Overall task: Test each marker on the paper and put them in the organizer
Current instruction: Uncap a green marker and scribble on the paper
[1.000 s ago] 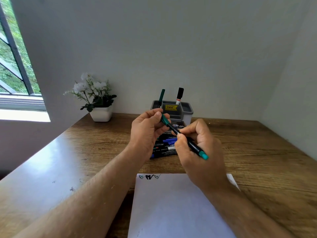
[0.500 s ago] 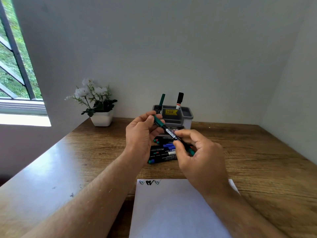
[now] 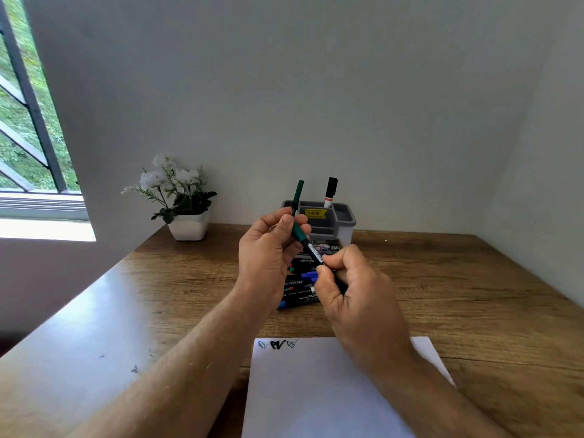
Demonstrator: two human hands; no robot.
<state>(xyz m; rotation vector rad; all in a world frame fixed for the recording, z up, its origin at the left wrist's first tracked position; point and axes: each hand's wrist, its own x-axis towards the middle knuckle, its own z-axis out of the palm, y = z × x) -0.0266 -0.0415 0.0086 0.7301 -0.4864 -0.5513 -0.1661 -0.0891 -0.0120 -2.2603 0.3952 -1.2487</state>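
Head view: the left hand [image 3: 268, 248] pinches the green cap end of a marker [image 3: 308, 245], while the right hand [image 3: 350, 289] grips its barrel, above the surface [image 3: 474, 295] between paper [image 3: 316, 390] and organizer [image 3: 344, 216]. A sharp, crooked pull could flick ink onto skin or drop the cap among the loose markers [image 3: 300, 286].

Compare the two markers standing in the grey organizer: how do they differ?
The green marker is slim and green all over; the black-capped marker is thicker, with a white barrel. The green one stands at the organizer's left end, the black-capped one nearer the middle. Both stand nearly upright.
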